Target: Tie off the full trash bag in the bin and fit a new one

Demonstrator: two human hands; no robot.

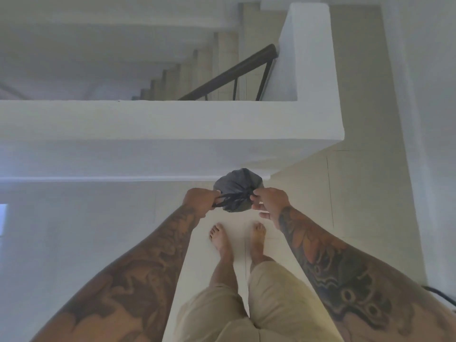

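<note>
A dark grey trash bag (238,185) hangs in front of me, bunched into a round bundle above my bare feet. My left hand (199,201) grips one dark strip of the bag's neck and pulls it to the left. My right hand (270,202) pinches the other strip at the bag's right side. The two strips cross at the top of the bundle. No bin is in view.
A white half wall (172,124) runs across ahead of me, with a stairwell and a dark handrail (232,72) beyond it. Pale tiled floor (308,193) stretches to the right along a white wall. A dark cable (441,294) lies at the lower right.
</note>
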